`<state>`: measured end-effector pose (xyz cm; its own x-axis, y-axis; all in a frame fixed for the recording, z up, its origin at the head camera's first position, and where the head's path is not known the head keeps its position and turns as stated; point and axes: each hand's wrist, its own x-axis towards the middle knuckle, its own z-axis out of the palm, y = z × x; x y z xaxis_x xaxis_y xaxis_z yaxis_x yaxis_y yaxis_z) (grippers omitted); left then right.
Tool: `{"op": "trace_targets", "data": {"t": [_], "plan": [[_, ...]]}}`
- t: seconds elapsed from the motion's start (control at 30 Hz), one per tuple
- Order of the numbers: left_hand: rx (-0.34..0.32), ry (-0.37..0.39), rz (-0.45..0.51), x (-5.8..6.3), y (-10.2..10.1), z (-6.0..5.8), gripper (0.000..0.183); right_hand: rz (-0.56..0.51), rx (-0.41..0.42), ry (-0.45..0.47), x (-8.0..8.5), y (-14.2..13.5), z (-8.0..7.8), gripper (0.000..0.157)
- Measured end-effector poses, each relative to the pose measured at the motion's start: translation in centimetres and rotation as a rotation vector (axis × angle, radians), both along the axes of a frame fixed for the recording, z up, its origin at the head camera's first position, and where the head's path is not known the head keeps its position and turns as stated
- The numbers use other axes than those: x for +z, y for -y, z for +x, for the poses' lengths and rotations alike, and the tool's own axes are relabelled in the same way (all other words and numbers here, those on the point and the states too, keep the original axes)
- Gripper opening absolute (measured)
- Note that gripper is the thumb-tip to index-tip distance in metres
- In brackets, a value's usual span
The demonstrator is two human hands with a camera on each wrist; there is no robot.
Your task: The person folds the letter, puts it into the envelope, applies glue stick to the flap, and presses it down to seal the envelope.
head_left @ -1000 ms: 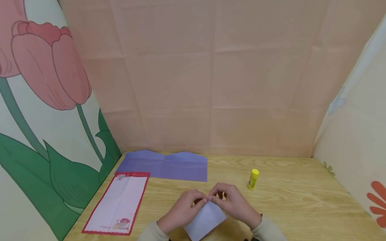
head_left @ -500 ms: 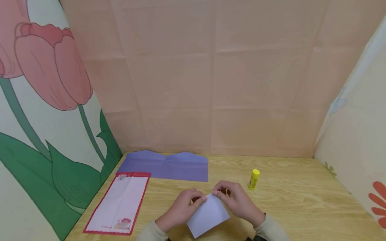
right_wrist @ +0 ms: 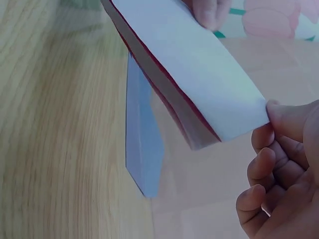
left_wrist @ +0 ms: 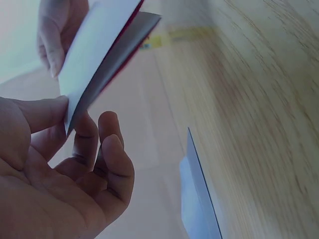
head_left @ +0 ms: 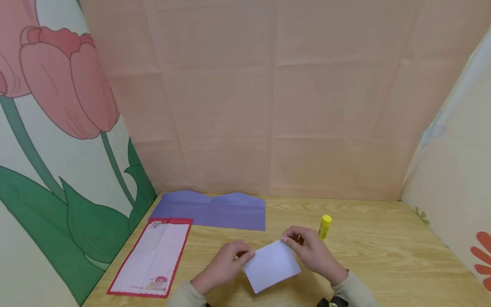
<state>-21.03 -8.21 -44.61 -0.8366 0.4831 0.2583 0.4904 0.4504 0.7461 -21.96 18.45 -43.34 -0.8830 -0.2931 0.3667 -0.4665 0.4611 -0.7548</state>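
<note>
A folded sheet of paper (head_left: 271,267), white outside with red edges showing along its layers, is held up in front of the body. My left hand (head_left: 227,263) pinches its left corner between thumb and index finger, the other fingers loosely curled. At the upper right corner my right hand (head_left: 311,253) pinches it the same way. In the right wrist view the paper (right_wrist: 194,69) gapes a little between its layers on the side away from the fold. The left wrist view shows the paper (left_wrist: 102,47) nearly edge-on, one layer hanging apart from the other.
A purple paper (head_left: 230,215) with creases lies at the back left of the wooden table (head_left: 383,247). In front of it lies a red-bordered letter sheet (head_left: 153,256) with a small printed picture. A yellow glue stick (head_left: 325,226) stands behind my right hand.
Both hands have moved apart, the right one further right and slightly up. The folded paper has turned from a diamond-like tilt to a flatter one, showing more of its white face.
</note>
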Motion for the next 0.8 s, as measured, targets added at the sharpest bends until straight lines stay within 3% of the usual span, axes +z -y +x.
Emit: {"op": "trace_targets", "data": {"t": [0.13,0.4,0.53,0.8], "plan": [[0.025,0.011,0.008,-0.2,0.7,-0.2,0.018,-0.03,-0.034,0.038,0.1,-0.5,-0.2,0.01],[0.09,0.137,0.115,-0.2,1.3,-0.4,0.02,-0.097,-0.102,0.113,-0.1,-0.8,-0.7,0.013],[0.123,0.199,0.181,-0.1,1.5,-0.7,0.024,-0.13,-0.072,0.137,-0.3,-0.9,-1.0,0.015],[0.153,0.215,0.23,-0.3,1.8,-1.1,0.022,-0.073,-0.003,0.127,-0.7,-1.5,-1.1,0.015]]}}
